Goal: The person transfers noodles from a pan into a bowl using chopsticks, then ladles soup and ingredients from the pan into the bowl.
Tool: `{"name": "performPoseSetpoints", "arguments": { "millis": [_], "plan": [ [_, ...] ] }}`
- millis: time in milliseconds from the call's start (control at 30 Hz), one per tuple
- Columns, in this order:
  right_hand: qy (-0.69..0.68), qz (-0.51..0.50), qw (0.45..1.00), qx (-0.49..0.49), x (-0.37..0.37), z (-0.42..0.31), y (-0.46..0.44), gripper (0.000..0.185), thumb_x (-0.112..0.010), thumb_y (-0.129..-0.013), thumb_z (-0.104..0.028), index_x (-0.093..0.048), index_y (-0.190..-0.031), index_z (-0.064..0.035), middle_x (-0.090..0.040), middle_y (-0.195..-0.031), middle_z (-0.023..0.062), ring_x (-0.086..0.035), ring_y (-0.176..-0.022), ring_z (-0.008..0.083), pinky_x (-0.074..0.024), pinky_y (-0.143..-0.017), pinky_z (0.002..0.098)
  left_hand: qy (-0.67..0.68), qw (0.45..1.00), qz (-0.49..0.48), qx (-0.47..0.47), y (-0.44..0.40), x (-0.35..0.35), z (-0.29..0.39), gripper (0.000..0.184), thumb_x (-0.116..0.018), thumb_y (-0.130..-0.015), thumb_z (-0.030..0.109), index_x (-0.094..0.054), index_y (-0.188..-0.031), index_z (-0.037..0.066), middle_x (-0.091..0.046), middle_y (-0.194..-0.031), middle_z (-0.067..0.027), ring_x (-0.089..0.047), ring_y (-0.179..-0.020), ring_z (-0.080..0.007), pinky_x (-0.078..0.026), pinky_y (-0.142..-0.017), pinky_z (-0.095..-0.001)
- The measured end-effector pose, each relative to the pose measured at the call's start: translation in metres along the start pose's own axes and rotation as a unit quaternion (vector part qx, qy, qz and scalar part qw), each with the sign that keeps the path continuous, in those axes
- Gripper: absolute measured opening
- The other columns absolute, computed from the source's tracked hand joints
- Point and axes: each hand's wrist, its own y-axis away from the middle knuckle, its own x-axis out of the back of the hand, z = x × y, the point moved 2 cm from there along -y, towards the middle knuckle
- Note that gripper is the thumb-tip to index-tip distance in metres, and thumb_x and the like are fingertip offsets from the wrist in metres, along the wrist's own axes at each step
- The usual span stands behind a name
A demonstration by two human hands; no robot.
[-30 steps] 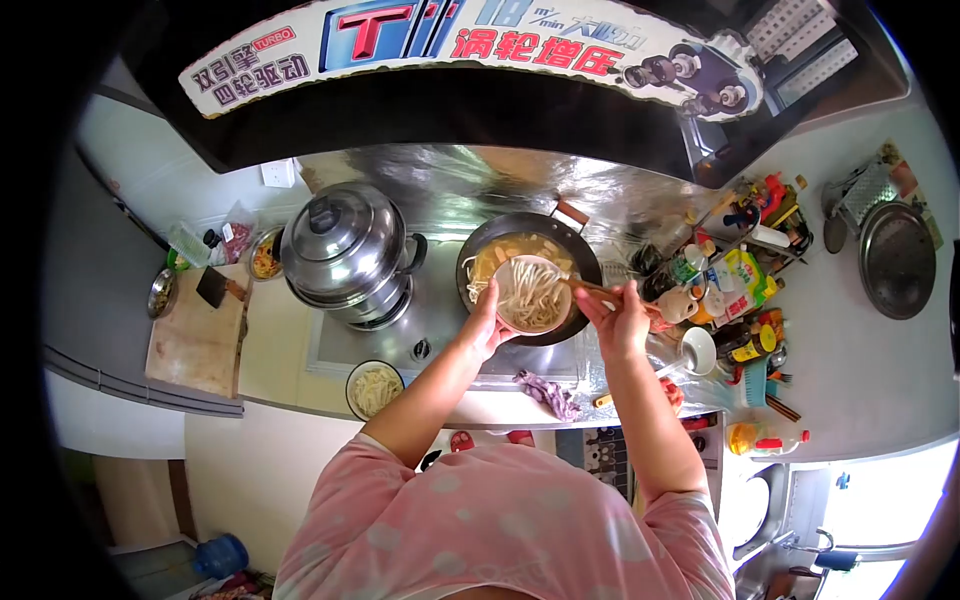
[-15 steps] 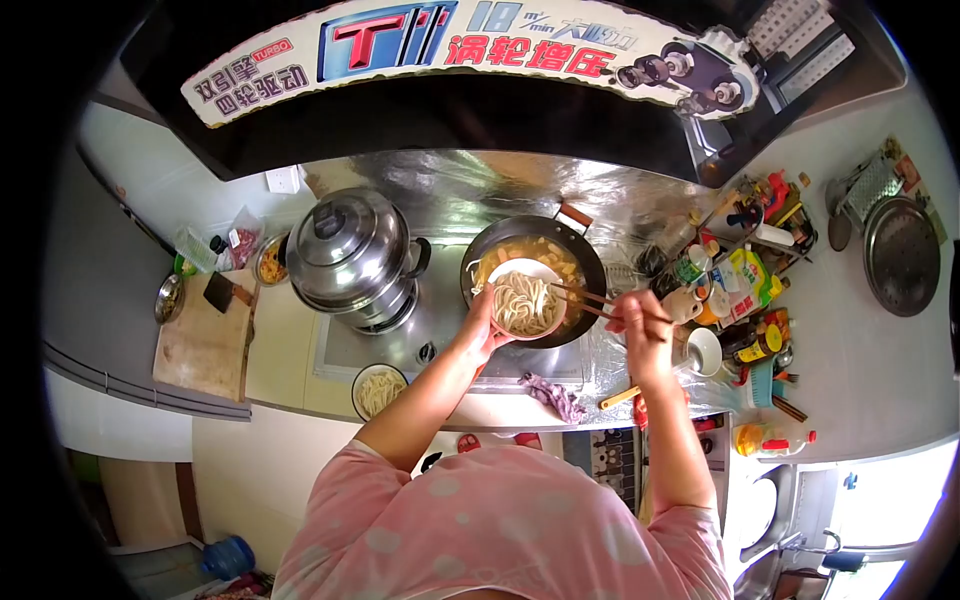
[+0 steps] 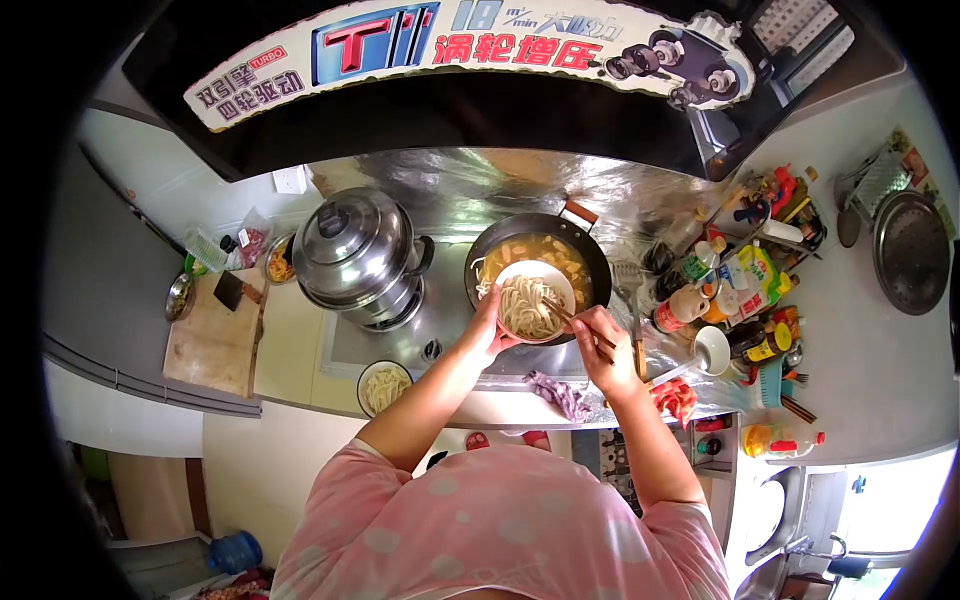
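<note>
My left hand [image 3: 487, 328] is closed around the left side of a bowl [image 3: 552, 272] of pale noodles [image 3: 527, 306], which it holds over the near part of a dark wok [image 3: 484, 247]. In the wok is a yellowish broth with chunks [image 3: 550, 250] in it. A few noodles hang over the bowl's left rim toward the broth. My right hand [image 3: 606, 352] grips a pair of wooden chopsticks [image 3: 562, 311], their tips in among the noodles. Below my left forearm, a second bowl [image 3: 384, 388] of noodles stands at the counter's front edge.
A large steel steamer pot [image 3: 356, 250] stands left of the wok. Farther left lies a cutting board [image 3: 212, 340] with a cleaver [image 3: 230, 290]. Bottles, a white bowl [image 3: 711, 350] and a ladle crowd the right side. A purple cloth [image 3: 557, 395] lies at the front edge.
My right hand has moved left and slightly down, bringing the chopstick tips deeper into the noodles. My left hand still holds the bowl over the wok. The whole view has shifted slightly.
</note>
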Motion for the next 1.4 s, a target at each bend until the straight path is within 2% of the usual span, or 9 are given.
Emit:
{"name": "performPoseSetpoints", "arguments": {
  "millis": [100,267,300,433,533,700,800,1067,1400],
  "plan": [
    [0.012,0.033,0.999,0.013,0.02,-0.007,-0.003,0.014,-0.053,-0.088,-0.004,-0.054,-0.076,0.0024,-0.058,-0.072,0.0085,-0.056,-0.058,0.0126,-0.0448,-0.054,0.0236,0.001,1.0,0.004,-0.004,0.0,0.004,-0.003,0.06,-0.034,-0.087,0.061,-0.036,-0.129,0.017,-0.054,-0.118,-0.0068,-0.058,-0.103,-0.0199,-0.052,-0.081,-0.0398],
    [-0.176,0.188,0.955,-0.145,0.061,0.002,-0.019,0.018,-0.048,-0.092,-0.011,-0.057,-0.08,0.0,-0.054,-0.068,0.0036,-0.047,-0.05,0.0078,-0.039,-0.048,0.0194,0.011,0.999,0.048,-0.017,0.007,0.02,-0.003,0.062,-0.034,-0.087,0.061,-0.034,-0.131,0.017,-0.05,-0.124,-0.0076,-0.052,-0.111,-0.0204,-0.046,-0.089,-0.0444],
    [-0.107,0.172,0.963,-0.179,0.066,0.013,-0.026,0.023,-0.046,-0.094,-0.017,-0.057,-0.083,0.0,-0.054,-0.067,0.0032,-0.048,-0.048,0.0077,-0.039,-0.044,0.0198,0.029,0.998,0.051,-0.022,0.006,0.029,-0.005,0.064,-0.036,-0.086,0.062,-0.032,-0.133,0.018,-0.047,-0.127,-0.0081,-0.047,-0.116,-0.0215,-0.041,-0.093,-0.0469],
    [-0.153,0.127,0.93,-0.308,0.055,0.113,-0.027,0.024,-0.047,-0.091,-0.021,-0.058,-0.087,-0.0009,-0.054,-0.066,0.0027,-0.05,-0.042,0.0111,-0.0391,-0.035,0.0239,0.06,0.993,0.087,-0.043,0.011,0.068,-0.008,0.07,-0.042,-0.082,0.065,-0.029,-0.134,0.021,-0.042,-0.131,-0.0066,-0.045,-0.117,-0.023,-0.038,-0.095,-0.0504],
    [-0.056,0.05,0.933,-0.353,0.042,0.168,-0.025,0.024,-0.044,-0.092,-0.023,-0.057,-0.093,-0.0019,-0.059,-0.08,0.0065,-0.052,-0.042,0.011,-0.042,-0.036,0.024,0.058,0.989,0.12,-0.071,0.035,0.07,0.003,0.074,-0.041,-0.081,0.066,-0.03,-0.134,0.016,-0.044,-0.131,-0.0068,-0.044,-0.118,-0.0226,-0.038,-0.095,-0.0494],
    [-0.113,-0.005,0.884,-0.453,0.0,0.216,-0.025,0.029,-0.045,-0.091,-0.027,-0.055,-0.105,-0.0037,-0.062,-0.095,0.0118,-0.056,-0.044,0.0154,-0.0448,-0.038,0.0274,0.076,0.981,0.153,-0.088,0.064,0.068,0.011,0.064,-0.028,-0.089,0.06,-0.031,-0.133,0.014,-0.044,-0.13,-0.0086,-0.047,-0.116,-0.023,-0.043,-0.094,-0.0442],
    [-0.221,-0.015,0.874,-0.433,-0.025,0.218,-0.023,0.03,-0.043,-0.092,-0.028,-0.054,-0.107,-0.0046,-0.062,-0.097,0.0111,-0.058,-0.049,0.0156,-0.0458,-0.04,0.0264,0.057,0.977,0.191,-0.077,0.077,0.059,0.015,0.064,-0.027,-0.089,0.06,-0.031,-0.133,0.014,-0.044,-0.13,-0.0085,-0.047,-0.116,-0.0228,-0.042,-0.095,-0.0452],
    [-0.3,0.019,0.843,-0.447,-0.097,0.232,-0.025,0.033,-0.044,-0.092,-0.032,-0.055,-0.103,-0.0036,-0.061,-0.095,0.0106,-0.064,-0.065,0.0218,-0.0524,-0.055,0.0294,0.065,0.965,0.234,-0.102,0.085,0.061,0.009,0.06,-0.028,-0.09,0.058,-0.035,-0.131,0.015,-0.045,-0.129,-0.0059,-0.046,-0.118,-0.0215,-0.039,-0.097,-0.0457],
    [-0.468,0.116,0.737,-0.474,-0.138,0.222,-0.03,0.035,-0.039,-0.094,-0.028,-0.046,-0.09,0.0053,-0.056,-0.084,0.0226,-0.063,-0.074,0.0387,-0.0559,-0.064,0.0414,0.067,0.957,0.265,-0.098,0.092,0.064,0.014,0.061,-0.031,-0.089,0.06,-0.035,-0.132,0.017,-0.045,-0.129,-0.0044,-0.046,-0.117,-0.0193,-0.04,-0.096,-0.0405]
  ]
}}
